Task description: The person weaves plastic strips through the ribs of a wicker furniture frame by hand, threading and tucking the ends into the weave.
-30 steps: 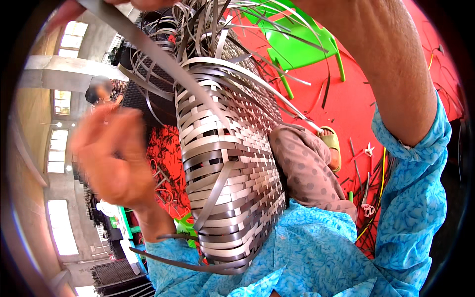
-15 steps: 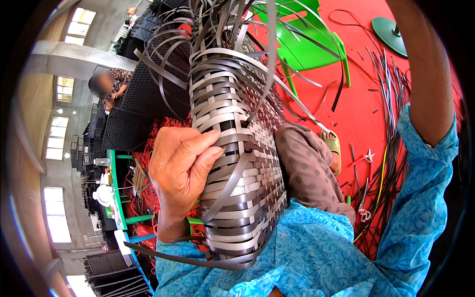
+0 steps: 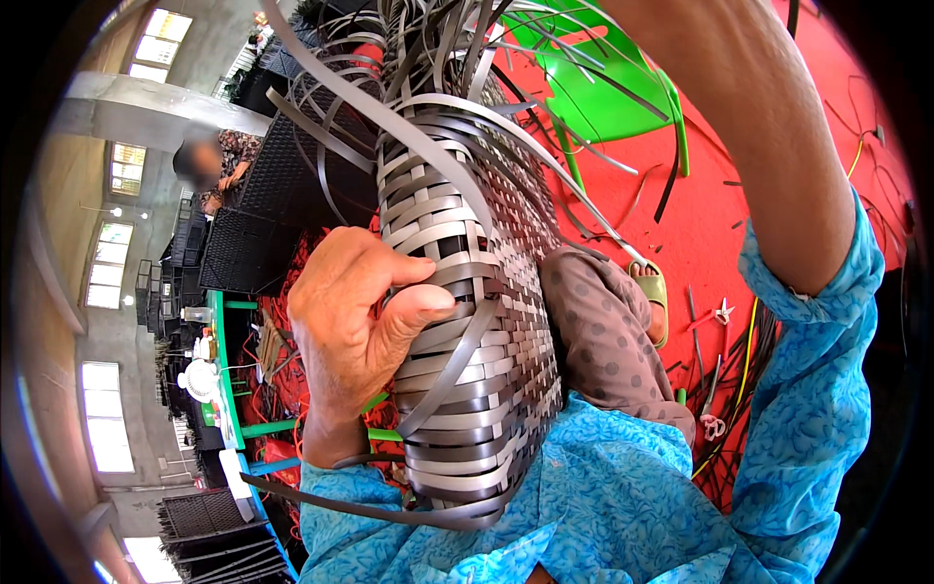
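A long woven piece (image 3: 457, 370) of grey and dark flat plastic strips lies across my lap and reaches away from me. My left hand (image 3: 350, 316) is at its left side, thumb and forefinger apart at the strips with nothing visible between them; its other fingers are curled. Up from the weave near those fingertips runs a long loose grey strip (image 3: 409, 136), bending toward the top left. My right forearm (image 3: 739, 117) crosses the upper right and leaves the view at the top, so the right hand is hidden. Many loose strip ends fan out at the far end.
A green plastic chair (image 3: 608, 83) stands at the far right on a red floor. Cutters (image 3: 722, 312), scissors (image 3: 713, 425) and scattered strips lie right of my knee. At the left are dark woven panels (image 3: 238, 253), a green-framed table (image 3: 226, 380) and another person (image 3: 233, 170).
My left thumb and forefinger have parted. My right forearm has swung left across the top right, and the long grey strip has shifted from upright to slanting left.
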Tool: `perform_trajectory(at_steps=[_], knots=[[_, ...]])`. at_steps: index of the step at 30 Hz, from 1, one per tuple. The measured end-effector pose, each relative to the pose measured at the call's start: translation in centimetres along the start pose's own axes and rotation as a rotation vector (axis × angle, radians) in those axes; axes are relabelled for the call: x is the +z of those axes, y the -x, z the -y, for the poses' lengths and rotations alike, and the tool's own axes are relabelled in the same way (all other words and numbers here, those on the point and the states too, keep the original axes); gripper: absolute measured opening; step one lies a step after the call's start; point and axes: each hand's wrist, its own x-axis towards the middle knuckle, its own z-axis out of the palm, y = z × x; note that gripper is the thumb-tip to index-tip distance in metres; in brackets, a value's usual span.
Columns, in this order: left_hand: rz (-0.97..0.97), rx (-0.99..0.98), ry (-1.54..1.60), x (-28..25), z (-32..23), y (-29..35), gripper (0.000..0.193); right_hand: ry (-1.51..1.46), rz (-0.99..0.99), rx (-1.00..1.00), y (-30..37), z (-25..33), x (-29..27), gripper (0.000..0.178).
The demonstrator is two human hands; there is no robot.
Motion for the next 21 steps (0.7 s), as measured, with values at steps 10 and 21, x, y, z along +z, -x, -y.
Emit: perform_trajectory(at_steps=[10, 21], knots=[[-0.084, -0.234, 0.018, 1.8, 0.1, -1.8, 0.036, -0.023, 0.001, 0.046, -1.1, -2.0, 3.4, 0.019], [-0.246, -0.212, 0.034, 2.1, 1.2, 0.5, 0.023, -0.277, -0.084, -0.041, 9.7, 2.9, -3.1, 0.021]])
